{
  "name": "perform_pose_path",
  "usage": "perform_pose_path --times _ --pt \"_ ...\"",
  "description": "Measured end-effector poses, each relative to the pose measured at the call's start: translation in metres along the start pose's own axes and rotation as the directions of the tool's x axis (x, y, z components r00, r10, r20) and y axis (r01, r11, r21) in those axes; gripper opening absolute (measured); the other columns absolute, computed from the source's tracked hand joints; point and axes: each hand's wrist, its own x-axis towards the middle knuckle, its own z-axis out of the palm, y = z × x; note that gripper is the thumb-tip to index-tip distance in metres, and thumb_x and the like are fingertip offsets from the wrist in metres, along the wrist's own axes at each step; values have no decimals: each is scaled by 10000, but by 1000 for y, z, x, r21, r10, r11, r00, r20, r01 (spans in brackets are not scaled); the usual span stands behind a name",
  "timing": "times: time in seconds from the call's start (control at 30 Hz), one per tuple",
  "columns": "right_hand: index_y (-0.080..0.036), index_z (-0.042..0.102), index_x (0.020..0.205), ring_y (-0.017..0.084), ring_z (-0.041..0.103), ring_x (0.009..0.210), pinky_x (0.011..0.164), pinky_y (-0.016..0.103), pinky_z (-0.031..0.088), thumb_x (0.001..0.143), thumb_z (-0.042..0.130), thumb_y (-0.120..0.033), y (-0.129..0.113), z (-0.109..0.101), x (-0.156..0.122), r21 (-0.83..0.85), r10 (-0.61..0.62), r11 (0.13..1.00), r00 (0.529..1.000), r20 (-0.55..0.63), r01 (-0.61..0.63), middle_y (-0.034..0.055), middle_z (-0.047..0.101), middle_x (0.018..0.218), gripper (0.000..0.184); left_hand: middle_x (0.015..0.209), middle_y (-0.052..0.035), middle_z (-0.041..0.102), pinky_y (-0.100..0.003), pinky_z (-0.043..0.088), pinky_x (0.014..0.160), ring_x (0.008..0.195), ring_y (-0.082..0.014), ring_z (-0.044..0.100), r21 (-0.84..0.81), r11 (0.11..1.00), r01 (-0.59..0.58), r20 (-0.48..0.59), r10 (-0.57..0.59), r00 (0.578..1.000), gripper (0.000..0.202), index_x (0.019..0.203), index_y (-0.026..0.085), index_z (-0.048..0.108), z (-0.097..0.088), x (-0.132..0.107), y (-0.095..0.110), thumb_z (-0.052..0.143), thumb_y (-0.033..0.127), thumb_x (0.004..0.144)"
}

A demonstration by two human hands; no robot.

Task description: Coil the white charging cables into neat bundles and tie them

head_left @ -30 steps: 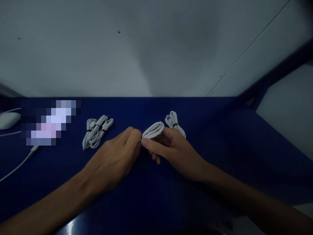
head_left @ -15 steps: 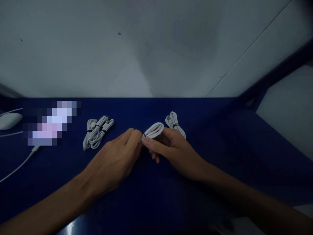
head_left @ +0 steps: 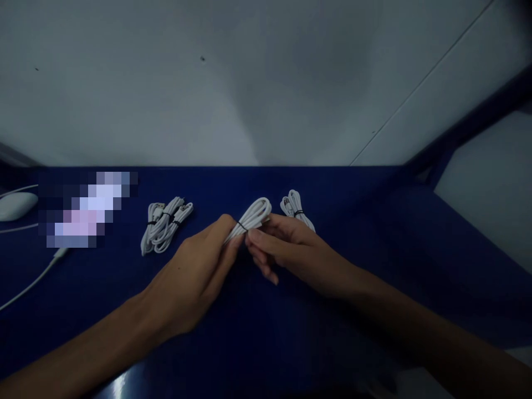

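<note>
A coiled white USB cable point(head_left: 254, 213) is up between my hands above the blue table, its loops pointing away to the right. A thin black tie point(head_left: 241, 225) crosses its middle. My left hand point(head_left: 203, 266) is closed around the cable's near end, which its fingers hide. My right hand point(head_left: 282, 244) pinches at the coil beside the tie, thumb in front and forefinger partly behind; its lower fingers curl loosely beneath. Whether the right fingertips grip the cable or the tie's end is hard to make out.
Left of my hands lie tied white cables point(head_left: 166, 227) in a pile. Another tied white cable point(head_left: 297, 210) lies behind my right hand. At the far left are a white mouse-shaped object point(head_left: 17, 206), a blurred-out device point(head_left: 89, 208) and its white cord point(head_left: 39, 282). A pale wall point(head_left: 166, 111) backs the table.
The coil has tilted more upright and shifted slightly left. My right thumb has slid off the coil's front to beside the tie, and more of the tie shows.
</note>
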Motion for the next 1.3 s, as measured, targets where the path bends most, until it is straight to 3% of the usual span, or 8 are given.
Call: perform_pose_path --times 0.23,0.53,0.67,0.8,1.03,1.13,1.3 --pt "-182 662 1047 118 585 636 581 238 516 1114 637 -354 0 3 1 210 70 974 993 90 -88 -19 604 785 187 784 17 631 -330 419 548 570 -158 537 52 998 -34 -6 34 999 246 920 253 457 -1 0 -2 391 275 1156" --pt "-190 596 908 101 528 579 600 245 496 1125 612 -346 1 8 1 291 114 948 990 79 -133 -59 507 696 268 724 35 593 -303 405 524 530 -144 510 39 998 -48 -20 49 999 266 896 252 463 1 0 -3 411 288 1154" --pt "-183 628 898 89 441 568 568 225 444 1065 701 -308 -1 10 1 344 139 931 990 -16 -125 -74 441 674 221 709 51 645 -300 417 537 514 -144 564 -56 998 38 -46 -41 998 170 1105 236 584 4 -3 2 435 300 1153" --pt "-184 663 889 87 400 570 563 228 417 1030 738 -296 -1 10 2 341 140 933 989 -55 -114 -75 428 662 195 886 10 759 -320 523 637 672 -185 707 -130 990 57 -91 -69 993 264 1363 242 574 9 -5 5 446 328 1150" --pt "-189 660 868 91 410 566 559 233 412 1008 747 -304 0 11 2 287 143 952 984 -111 -106 -75 434 652 201 1184 -57 804 -365 614 787 1066 -268 782 -114 993 -11 -148 -6 989 277 1370 259 612 11 -7 -5 542 378 1130" --pt "-189 642 875 91 409 558 559 233 415 1018 679 -256 0 11 2 265 150 957 983 -101 -119 -74 428 656 162 1260 -31 805 -341 639 834 1079 -240 799 -47 996 -81 -205 70 976 272 1386 296 618 11 -7 -10 614 347 1119" --pt "-196 598 854 105 443 568 571 246 446 1034 613 -249 1 10 2 221 128 969 990 -54 -113 -63 434 667 188 1201 -15 823 -333 646 880 1033 -224 812 75 989 -130 -275 146 950 248 1359 306 688 14 -7 -13 648 305 1114"
